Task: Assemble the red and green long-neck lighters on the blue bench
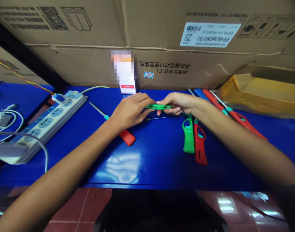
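My left hand [135, 109] and my right hand [175, 103] meet over the blue table [147, 161], both closed on a slim green plastic piece [159, 106] between them. Just below the piece lies a thin metal pin with a yellow end [156, 119]. A red lighter [127, 137] with a metal tube lies partly behind my left forearm. Below my right wrist, a green lighter [189, 140] and a red lighter [200, 146] lie side by side, their upper ends partly covered by my hand and arm.
Several more lighters [241, 119] lie beyond my right forearm. A phone [127, 74] leans on the large cardboard box [159, 35] at the back. A white power strip [57, 112] with cables is at left, and a yellow-brown carton [270, 96] stands at right.
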`<state>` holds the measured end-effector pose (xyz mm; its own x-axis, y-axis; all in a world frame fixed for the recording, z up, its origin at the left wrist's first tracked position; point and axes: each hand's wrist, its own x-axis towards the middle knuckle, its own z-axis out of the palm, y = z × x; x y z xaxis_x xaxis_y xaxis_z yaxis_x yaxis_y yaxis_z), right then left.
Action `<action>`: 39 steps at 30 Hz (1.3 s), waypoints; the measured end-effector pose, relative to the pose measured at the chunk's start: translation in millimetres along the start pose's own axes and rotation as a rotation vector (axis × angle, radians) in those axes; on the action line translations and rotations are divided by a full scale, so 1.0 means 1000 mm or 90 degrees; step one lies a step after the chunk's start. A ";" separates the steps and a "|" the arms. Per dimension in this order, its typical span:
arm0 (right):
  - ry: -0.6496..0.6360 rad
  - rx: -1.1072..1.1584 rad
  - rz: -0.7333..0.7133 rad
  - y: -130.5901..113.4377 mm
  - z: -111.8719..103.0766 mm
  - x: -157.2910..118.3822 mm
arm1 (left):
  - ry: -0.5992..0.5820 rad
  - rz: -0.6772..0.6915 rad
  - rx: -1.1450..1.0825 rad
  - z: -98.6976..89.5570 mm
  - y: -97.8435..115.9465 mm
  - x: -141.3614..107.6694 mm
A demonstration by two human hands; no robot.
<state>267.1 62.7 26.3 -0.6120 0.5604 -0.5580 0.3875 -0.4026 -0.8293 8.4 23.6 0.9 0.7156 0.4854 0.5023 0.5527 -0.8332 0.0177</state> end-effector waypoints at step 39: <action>0.424 -1.014 -0.257 0.014 0.051 0.005 | -0.149 -0.174 0.073 0.000 -0.004 0.004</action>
<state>234.1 22.7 12.9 -0.6294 0.7720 0.0885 0.7768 0.6218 0.0997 9.3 29.0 2.5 0.6063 0.7440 0.2809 0.7714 -0.6360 0.0198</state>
